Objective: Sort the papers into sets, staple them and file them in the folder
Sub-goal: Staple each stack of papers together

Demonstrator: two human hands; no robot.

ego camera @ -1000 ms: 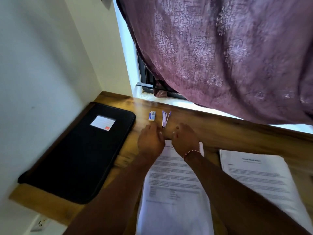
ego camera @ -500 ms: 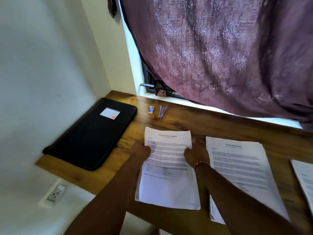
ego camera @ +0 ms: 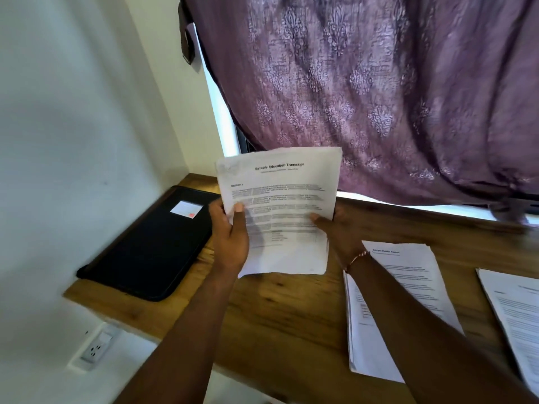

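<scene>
1. A wooden desk [ego camera: 280, 310] is fitted into a corner, between a white wall [ego camera: 73, 141] on the left and a window behind, which is covered by a patterned purple curtain [ego camera: 379, 83]. A wall socket [ego camera: 96, 349] is set below the desk edge.
2. A black folder [ego camera: 145, 252] with a white label is laid flat at the desk's left end.
3. Two paper piles are laid flat on the right: a nearer pile [ego camera: 414, 266], partly crossed by the right forearm, and a further pile [ego camera: 519, 304], cut off by the frame edge.
4. Body text is blurred throughout. Only the heading "Sample Education Transcript" is legible.
5. The paper set [ego camera: 280, 193] is held up above the desk. The left edge is pinched by the left hand [ego camera: 230, 237] and the right edge by the right hand [ego camera: 341, 231], thumbs on the front face. The fingers behind are hidden.
</scene>
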